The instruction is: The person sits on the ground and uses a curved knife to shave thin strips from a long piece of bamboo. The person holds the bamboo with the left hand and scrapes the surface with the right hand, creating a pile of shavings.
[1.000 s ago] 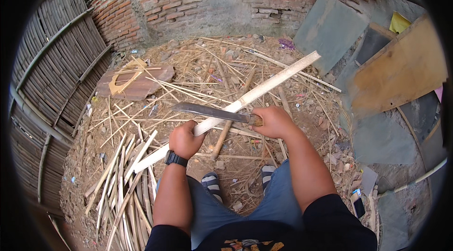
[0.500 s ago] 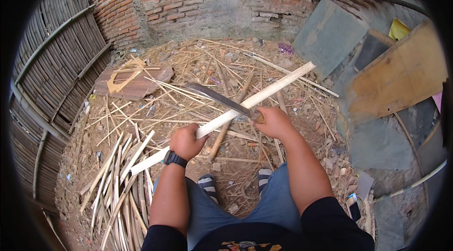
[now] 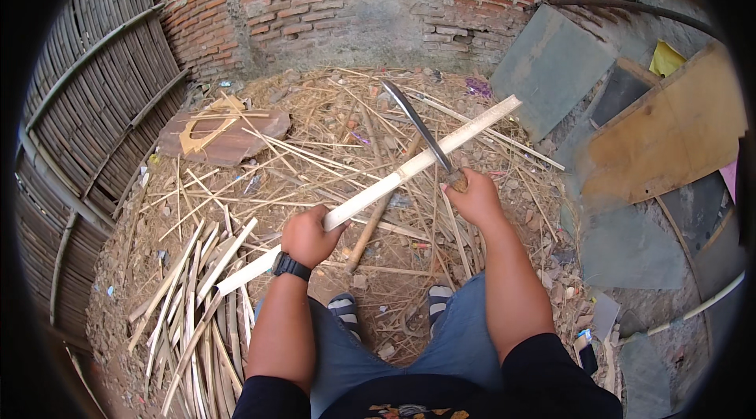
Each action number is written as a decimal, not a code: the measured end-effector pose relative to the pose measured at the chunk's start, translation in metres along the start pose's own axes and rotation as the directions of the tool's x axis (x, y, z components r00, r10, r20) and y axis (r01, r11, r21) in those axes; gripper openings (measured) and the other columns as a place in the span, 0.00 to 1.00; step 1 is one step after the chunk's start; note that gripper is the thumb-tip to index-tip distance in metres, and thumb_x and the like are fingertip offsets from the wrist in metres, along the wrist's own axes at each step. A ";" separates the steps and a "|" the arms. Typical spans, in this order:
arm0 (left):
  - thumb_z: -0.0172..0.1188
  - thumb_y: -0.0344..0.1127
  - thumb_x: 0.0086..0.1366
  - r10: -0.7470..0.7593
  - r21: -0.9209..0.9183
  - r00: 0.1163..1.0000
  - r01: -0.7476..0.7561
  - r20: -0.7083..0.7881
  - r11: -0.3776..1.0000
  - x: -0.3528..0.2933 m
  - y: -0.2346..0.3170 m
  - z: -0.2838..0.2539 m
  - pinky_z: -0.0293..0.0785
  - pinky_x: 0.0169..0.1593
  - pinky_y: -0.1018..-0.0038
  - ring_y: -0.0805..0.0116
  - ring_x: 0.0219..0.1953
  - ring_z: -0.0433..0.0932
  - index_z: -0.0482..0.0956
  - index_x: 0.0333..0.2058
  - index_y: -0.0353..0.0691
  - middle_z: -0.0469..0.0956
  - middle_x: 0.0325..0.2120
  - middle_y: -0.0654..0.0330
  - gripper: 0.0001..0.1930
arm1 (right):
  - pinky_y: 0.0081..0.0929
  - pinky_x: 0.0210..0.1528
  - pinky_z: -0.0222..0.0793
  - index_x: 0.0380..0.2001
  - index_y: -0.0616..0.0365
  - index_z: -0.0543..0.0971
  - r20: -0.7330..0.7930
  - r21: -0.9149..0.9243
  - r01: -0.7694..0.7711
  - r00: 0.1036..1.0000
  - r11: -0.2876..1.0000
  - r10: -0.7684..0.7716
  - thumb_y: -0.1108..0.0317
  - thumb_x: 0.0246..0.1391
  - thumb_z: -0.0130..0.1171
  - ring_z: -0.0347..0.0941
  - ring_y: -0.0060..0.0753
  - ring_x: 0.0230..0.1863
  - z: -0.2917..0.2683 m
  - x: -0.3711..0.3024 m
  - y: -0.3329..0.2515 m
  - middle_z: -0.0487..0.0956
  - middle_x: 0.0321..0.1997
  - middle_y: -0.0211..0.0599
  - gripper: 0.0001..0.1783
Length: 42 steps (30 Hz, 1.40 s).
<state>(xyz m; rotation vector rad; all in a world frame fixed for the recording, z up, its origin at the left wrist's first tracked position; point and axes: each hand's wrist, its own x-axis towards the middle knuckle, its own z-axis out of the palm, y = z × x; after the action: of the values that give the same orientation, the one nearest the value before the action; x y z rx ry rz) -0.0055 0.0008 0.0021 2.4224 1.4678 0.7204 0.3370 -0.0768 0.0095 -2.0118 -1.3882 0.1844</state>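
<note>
My left hand [image 3: 309,235] is closed around a long pale split-bamboo strip [image 3: 457,137], which slants from the lower left up to the far right. In my right hand [image 3: 475,197] is the brown handle of a machete [image 3: 416,121]. Its dark, curved blade points away and to the left, crossing the strip right of its middle. Whether the blade presses on the strip or only passes over it I cannot tell. Below the strip's near end lies a pile of similar split strips [image 3: 197,317].
A reddish-brown board [image 3: 224,150] lies at left on littered ground. Sticks and straw are strewn around. A bamboo-slat wall [image 3: 94,104] stands left, a brick wall [image 3: 315,9] behind. Grey sheets [image 3: 555,64] and a tan panel [image 3: 669,131] lean at right. My sandalled feet [image 3: 344,310] are below.
The machete has swung from pointing left to pointing farther away, and my right hand has moved right and slightly up the strip. My left hand keeps its hold with little movement.
</note>
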 end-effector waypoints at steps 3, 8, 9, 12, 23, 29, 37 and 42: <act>0.73 0.56 0.60 -0.012 -0.045 1.000 0.012 -0.007 0.999 -0.001 -0.004 0.003 0.80 0.36 0.55 0.47 0.28 0.84 0.83 0.32 0.40 0.83 0.22 0.51 0.22 | 0.44 0.48 0.78 0.52 0.62 0.83 0.136 -0.064 0.121 0.984 0.991 -0.111 0.51 0.52 0.74 0.85 0.56 0.44 0.000 -0.011 -0.029 0.86 0.40 0.57 0.31; 0.73 0.57 0.61 -0.049 -0.052 0.999 0.049 0.000 0.997 0.000 -0.008 0.000 0.79 0.35 0.55 0.46 0.28 0.84 0.83 0.32 0.39 0.82 0.22 0.50 0.24 | 0.47 0.47 0.78 0.45 0.53 0.85 0.165 -0.059 0.172 0.973 0.983 -0.161 0.53 0.52 0.72 0.83 0.58 0.44 0.000 -0.011 -0.036 0.86 0.38 0.52 0.21; 0.73 0.57 0.61 -0.063 -0.063 0.998 0.064 0.010 0.996 -0.002 -0.010 -0.002 0.79 0.35 0.55 0.46 0.28 0.84 0.83 0.32 0.38 0.82 0.22 0.49 0.24 | 0.47 0.48 0.78 0.46 0.54 0.85 0.155 -0.045 0.113 0.982 0.993 -0.105 0.52 0.52 0.72 0.83 0.58 0.44 -0.004 -0.007 -0.032 0.86 0.38 0.53 0.22; 0.73 0.58 0.61 -0.072 -0.089 0.997 0.074 0.018 0.993 0.003 -0.006 -0.004 0.79 0.35 0.55 0.46 0.28 0.84 0.83 0.31 0.38 0.83 0.22 0.49 0.25 | 0.45 0.51 0.78 0.52 0.61 0.84 -0.001 0.082 -0.013 1.000 0.997 0.013 0.52 0.54 0.72 0.84 0.57 0.47 -0.006 0.011 0.011 0.86 0.43 0.57 0.29; 0.76 0.54 0.59 -0.051 -0.123 0.999 0.051 0.004 0.991 -0.001 -0.007 0.004 0.76 0.32 0.58 0.48 0.25 0.82 0.82 0.28 0.36 0.81 0.21 0.48 0.24 | 0.46 0.43 0.76 0.46 0.50 0.86 0.187 -0.087 0.269 0.950 0.959 -0.250 0.54 0.52 0.73 0.82 0.57 0.39 0.012 -0.015 -0.034 0.85 0.35 0.49 0.20; 0.76 0.54 0.60 -0.026 -0.091 0.999 0.029 0.034 0.995 0.001 -0.007 0.000 0.77 0.33 0.58 0.48 0.26 0.83 0.84 0.31 0.36 0.82 0.21 0.48 0.23 | 0.48 0.48 0.78 0.49 0.56 0.85 -0.002 0.007 0.059 0.998 0.998 -0.059 0.54 0.53 0.72 0.84 0.55 0.45 0.004 0.007 0.001 0.87 0.40 0.54 0.24; 0.74 0.57 0.60 -0.039 -0.103 0.997 0.046 0.066 0.994 0.001 -0.001 0.003 0.78 0.34 0.57 0.47 0.26 0.83 0.83 0.31 0.37 0.81 0.21 0.49 0.25 | 0.49 0.47 0.77 0.48 0.55 0.85 -0.026 -0.027 0.024 0.999 0.999 -0.024 0.53 0.54 0.72 0.83 0.60 0.44 0.005 0.000 -0.009 0.86 0.38 0.53 0.23; 0.72 0.61 0.61 -0.056 -0.055 0.995 0.061 0.087 0.997 0.000 -0.012 0.004 0.79 0.33 0.55 0.47 0.26 0.84 0.83 0.32 0.38 0.82 0.21 0.49 0.27 | 0.47 0.50 0.78 0.51 0.52 0.85 0.210 -0.122 0.179 0.966 0.976 -0.151 0.54 0.51 0.73 0.84 0.57 0.46 0.003 -0.011 -0.036 0.86 0.42 0.52 0.26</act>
<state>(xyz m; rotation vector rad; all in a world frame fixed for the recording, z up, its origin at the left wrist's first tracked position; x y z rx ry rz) -0.0130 0.0065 -0.0070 2.3270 1.4582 0.6302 0.3032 -0.0780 0.0254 -2.0218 -1.7314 0.2246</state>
